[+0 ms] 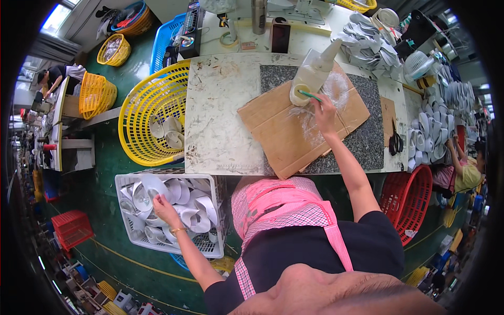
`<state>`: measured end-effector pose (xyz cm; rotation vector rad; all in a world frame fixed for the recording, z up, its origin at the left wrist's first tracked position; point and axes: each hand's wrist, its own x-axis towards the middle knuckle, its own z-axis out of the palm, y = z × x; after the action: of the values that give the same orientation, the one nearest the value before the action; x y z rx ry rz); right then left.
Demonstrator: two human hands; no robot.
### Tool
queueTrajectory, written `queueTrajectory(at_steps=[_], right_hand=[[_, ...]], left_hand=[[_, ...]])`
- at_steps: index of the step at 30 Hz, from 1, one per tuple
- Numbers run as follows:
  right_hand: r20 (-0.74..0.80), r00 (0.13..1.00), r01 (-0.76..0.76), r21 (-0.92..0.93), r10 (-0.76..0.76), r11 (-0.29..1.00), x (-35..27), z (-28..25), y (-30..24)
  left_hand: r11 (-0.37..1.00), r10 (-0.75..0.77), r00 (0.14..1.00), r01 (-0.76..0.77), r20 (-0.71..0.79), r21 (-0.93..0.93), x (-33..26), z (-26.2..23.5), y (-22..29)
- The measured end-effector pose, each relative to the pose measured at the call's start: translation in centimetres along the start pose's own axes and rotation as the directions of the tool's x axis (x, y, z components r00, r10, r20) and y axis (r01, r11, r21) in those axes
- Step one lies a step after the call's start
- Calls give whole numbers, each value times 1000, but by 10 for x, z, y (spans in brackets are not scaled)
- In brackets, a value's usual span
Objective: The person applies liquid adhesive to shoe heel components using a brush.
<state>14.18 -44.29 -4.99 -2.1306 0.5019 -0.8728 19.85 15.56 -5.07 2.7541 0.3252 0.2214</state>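
Just off the desk's left edge, a yellow basket (123, 118) holds a few pale pieces; nearer the person, past the desk's near left corner, a white crate (181, 251) is heaped with curved white parts (198, 220). Over that heap the left hand (166, 209) has its fingertips closed on the edge of one curved piece (153, 185). On the desk (220, 115), bare toward its left edge, a sheet of cardboard (262, 126) lies askew, one corner reaching the near edge. A white bottle (315, 71) rests toward the cardboard's far edge, its spout aimed at the far right. The right hand (324, 111), well apart from the left, grips a slim green stick (313, 96) whose tip is at an opening in the bottle. The step in hand looks like picking up a part while loading the stick; the next move would seem to call for lifting the part free of its neighbours and drawing the stick out without dripping. Under the cardboard, a speckled grey slab (373, 105) extends rightward, and black scissors (396, 143) lie near the desk's right edge.
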Motion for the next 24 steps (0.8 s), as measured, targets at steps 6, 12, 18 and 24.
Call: queueTrajectory(at_steps=[6,12,18,24], right_hand=[[-132,981,-146,-36,140,989,6,6,14],[-109,817,-461,467,566,755,-21,5,60],[96,853,-515,315,513,798,-65,9,-15],[377,924,-185,287,67,940,-75,72,-48]], left_hand=[[826,354,935,-312,0,-470,-59,38,158],[676,665,725,-481,181,-557,-117,112,270],[777,587,810,-570,-21,-268,-99,140,264],[670,212,618,472,757,-573,-97,195,205]])
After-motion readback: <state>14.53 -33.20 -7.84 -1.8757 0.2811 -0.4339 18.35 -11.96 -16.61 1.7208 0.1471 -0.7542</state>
